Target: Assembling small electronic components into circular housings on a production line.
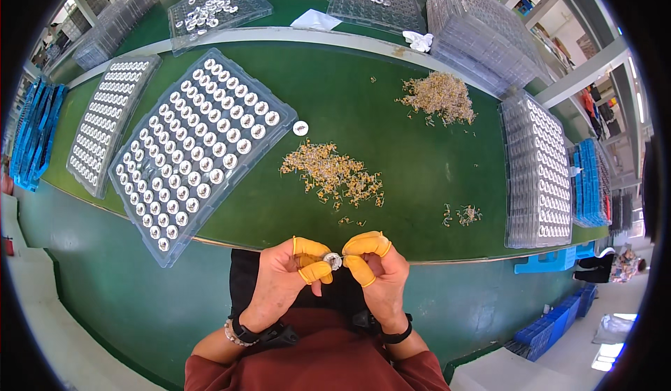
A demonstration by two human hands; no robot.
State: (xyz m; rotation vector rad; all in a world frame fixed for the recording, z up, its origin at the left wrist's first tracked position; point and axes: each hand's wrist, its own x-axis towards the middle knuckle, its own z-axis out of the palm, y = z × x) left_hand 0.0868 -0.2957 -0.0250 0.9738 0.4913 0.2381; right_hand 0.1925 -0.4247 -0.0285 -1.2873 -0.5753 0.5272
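Just one disc [333, 260] between two hands [277, 276]

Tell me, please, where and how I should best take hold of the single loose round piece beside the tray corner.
Pinch the loose round piece by opposite edges of its rim, coming from the far right. It lies flat and its outline is round; the tray sits close on its left, and the yellow-part pile lies on its near side.

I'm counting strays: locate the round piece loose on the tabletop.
Head view, left of centre: the round piece lies by a tray's right corner, beyond small yellow parts.
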